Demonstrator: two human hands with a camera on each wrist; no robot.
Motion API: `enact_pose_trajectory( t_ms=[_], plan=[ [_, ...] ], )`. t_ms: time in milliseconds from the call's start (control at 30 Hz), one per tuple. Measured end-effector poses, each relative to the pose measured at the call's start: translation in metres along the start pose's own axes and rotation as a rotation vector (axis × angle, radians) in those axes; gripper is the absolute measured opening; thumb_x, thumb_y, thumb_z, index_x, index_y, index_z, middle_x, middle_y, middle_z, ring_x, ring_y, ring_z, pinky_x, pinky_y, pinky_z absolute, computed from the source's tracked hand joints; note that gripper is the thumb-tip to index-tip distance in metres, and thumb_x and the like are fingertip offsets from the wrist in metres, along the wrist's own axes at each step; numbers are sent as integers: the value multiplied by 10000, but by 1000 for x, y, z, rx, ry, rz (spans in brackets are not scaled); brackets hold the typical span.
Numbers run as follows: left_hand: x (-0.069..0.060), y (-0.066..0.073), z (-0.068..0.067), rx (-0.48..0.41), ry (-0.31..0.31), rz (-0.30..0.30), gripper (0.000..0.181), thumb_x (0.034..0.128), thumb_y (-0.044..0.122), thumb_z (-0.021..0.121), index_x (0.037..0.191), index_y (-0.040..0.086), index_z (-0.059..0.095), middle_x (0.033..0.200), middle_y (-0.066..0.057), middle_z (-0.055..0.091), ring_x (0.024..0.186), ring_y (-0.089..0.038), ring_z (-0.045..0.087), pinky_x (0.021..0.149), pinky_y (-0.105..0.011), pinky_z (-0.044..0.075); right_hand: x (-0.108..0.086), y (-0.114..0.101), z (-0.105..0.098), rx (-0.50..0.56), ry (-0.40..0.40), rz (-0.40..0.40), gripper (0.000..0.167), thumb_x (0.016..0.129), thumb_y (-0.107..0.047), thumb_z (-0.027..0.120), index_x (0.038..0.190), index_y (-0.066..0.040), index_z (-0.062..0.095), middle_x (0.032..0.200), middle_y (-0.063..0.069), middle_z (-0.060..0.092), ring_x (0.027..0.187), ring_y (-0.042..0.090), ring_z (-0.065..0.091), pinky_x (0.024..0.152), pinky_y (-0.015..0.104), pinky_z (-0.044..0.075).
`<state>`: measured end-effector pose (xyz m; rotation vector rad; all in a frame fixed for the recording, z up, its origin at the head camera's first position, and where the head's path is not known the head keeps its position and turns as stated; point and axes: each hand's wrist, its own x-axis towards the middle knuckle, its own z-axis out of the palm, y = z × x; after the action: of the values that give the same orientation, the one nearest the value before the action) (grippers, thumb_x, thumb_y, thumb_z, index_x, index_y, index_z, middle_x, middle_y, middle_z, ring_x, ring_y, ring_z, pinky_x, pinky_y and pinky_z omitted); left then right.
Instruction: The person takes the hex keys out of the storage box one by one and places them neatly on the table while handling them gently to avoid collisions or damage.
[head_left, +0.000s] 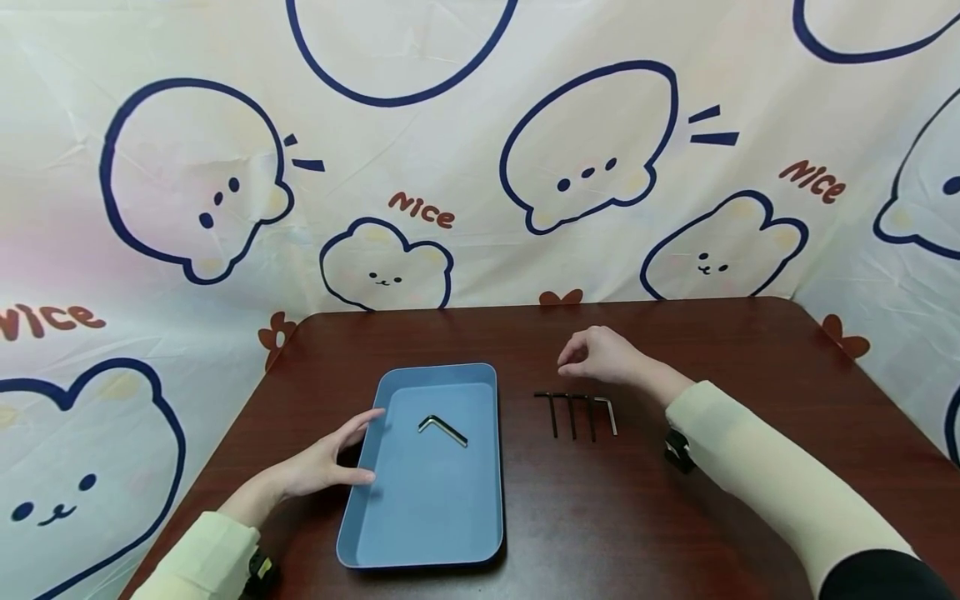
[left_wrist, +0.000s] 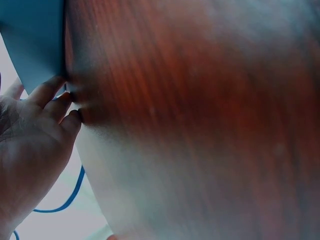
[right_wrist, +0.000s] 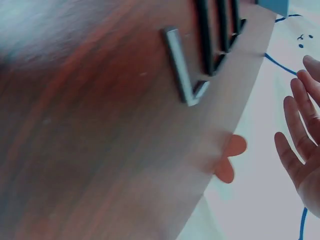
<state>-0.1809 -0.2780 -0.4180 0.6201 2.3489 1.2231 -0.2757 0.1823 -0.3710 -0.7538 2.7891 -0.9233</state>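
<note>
A blue tray (head_left: 427, 508) lies on the table with one shiny hex key (head_left: 447, 431) inside it. My left hand (head_left: 318, 458) rests at the tray's left rim, thumb and index finger spread along it. In the left wrist view, the fingertips of the left hand (left_wrist: 40, 125) touch down beside the tray (left_wrist: 37, 45). Right of the tray, three black hex keys (head_left: 573, 417) and a silver hex key (head_left: 611, 417) lie in a row. Just beyond that row hovers my right hand (head_left: 603, 354), fingers loosely bent, nothing visible in them. The right wrist view shows the silver hex key (right_wrist: 179, 65) closest.
The dark brown wooden table (head_left: 637, 517) carries everything. A pale curtain (head_left: 480, 150) with cartoon bears and red lettering hangs behind the table's far edge and along both sides.
</note>
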Motion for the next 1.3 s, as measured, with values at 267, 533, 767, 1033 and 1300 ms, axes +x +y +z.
enact_pose_trajectory(
  t_ms=[267, 533, 767, 1033, 1300],
  plan=[
    [0, -1, 0, -3, 2, -2, 873, 876, 184, 740, 1535, 107, 172, 1553, -287, 159, 1405, -484, 170, 1028, -674, 224, 8, -20, -1, 12, -8, -26, 101, 866, -204, 753, 944, -141, 767, 940, -47, 667, 804, 142, 593, 702, 330, 496],
    [1, -1, 0, 6, 2, 4, 871, 875, 185, 741, 1534, 109, 176, 1554, -289, 155, 1405, -487, 164, 1030, -682, 209, 17, -33, 5, 35, -21, -86, 142, 863, -198, 757, 975, -111, 765, 931, -49, 665, 811, 130, 601, 711, 323, 499],
    [0, 0, 0, 1, 4, -12, 873, 876, 192, 741, 1536, 118, 173, 1555, -287, 151, 1407, -486, 159, 1024, -681, 220, 26, -46, 13, 42, -41, -130, 133, 861, -203, 760, 973, -132, 764, 932, -58, 666, 835, 115, 611, 736, 307, 508],
    [1, -1, 1, 0, 4, -8, 874, 875, 192, 743, 1535, 115, 175, 1553, -289, 158, 1405, -487, 166, 1026, -685, 210, 31, -62, 25, 65, -87, -147, 181, 865, -207, 757, 1014, -104, 756, 949, -69, 664, 875, 122, 603, 772, 301, 505],
    [1, -2, 0, -1, 5, -10, 874, 875, 188, 742, 1536, 121, 176, 1553, -287, 160, 1406, -486, 163, 1024, -685, 217, 36, -68, 38, 63, -102, -182, 207, 848, -192, 774, 1026, -89, 750, 961, -57, 659, 859, 107, 601, 739, 276, 512]
  ],
)
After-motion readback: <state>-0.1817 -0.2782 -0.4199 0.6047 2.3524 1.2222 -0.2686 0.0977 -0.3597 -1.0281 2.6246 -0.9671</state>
